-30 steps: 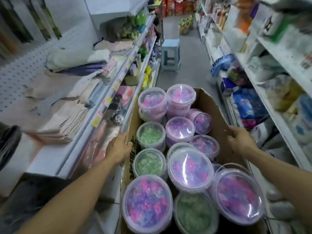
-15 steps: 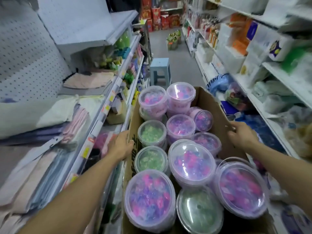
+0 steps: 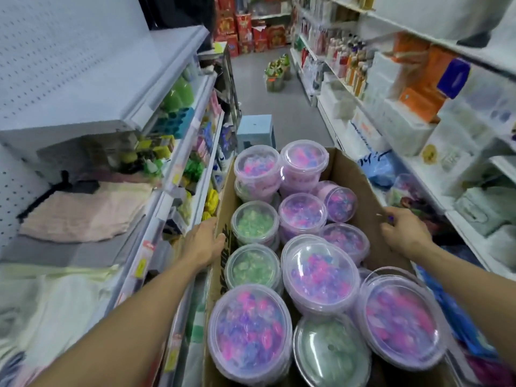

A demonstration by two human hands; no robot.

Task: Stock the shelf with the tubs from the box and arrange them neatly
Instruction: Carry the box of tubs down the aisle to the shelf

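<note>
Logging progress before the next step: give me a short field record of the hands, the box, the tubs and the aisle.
left hand: grips left wall of box
right hand: grips right wall of box
brown cardboard box: open-topped, full
clear-lidded plastic tubs: all in box; mostly pink-purple contents, some green
tubs in hand: none
light blue plastic stool: in aisle beyond box

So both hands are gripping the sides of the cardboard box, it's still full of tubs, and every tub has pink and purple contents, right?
Not quite. The left hand and right hand do hold the sides of the cardboard box, full of tubs, but not all are pink and purple. The head view shows green tubs too, such as one on the left and another below it.
</note>
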